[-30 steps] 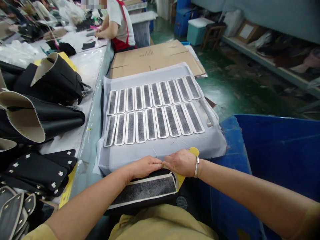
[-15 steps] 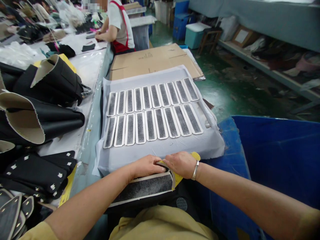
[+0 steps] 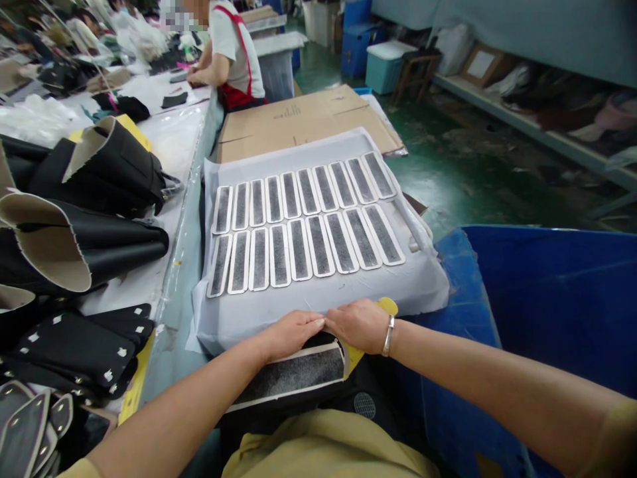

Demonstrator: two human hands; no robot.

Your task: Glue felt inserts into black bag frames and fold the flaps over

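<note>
right hand closed on yellow piece, left hand closed on black piece, beside blue bin, contents hidden.

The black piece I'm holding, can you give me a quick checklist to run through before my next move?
1. Left hand on the black piece: ok, it rests along the far edge.
2. Right hand gripping the yellow sheet: ok, yellow shows on both sides of the hand.
3. Yellow sheet fully in sight: not ok, the right hand covers part of it.
4. Bracelet clear of the dark grey panel: ok.
5. Underside of the black piece: cannot tell, it is hidden.
6. Strips set out on the white cloth: ok, in two rows.
</note>
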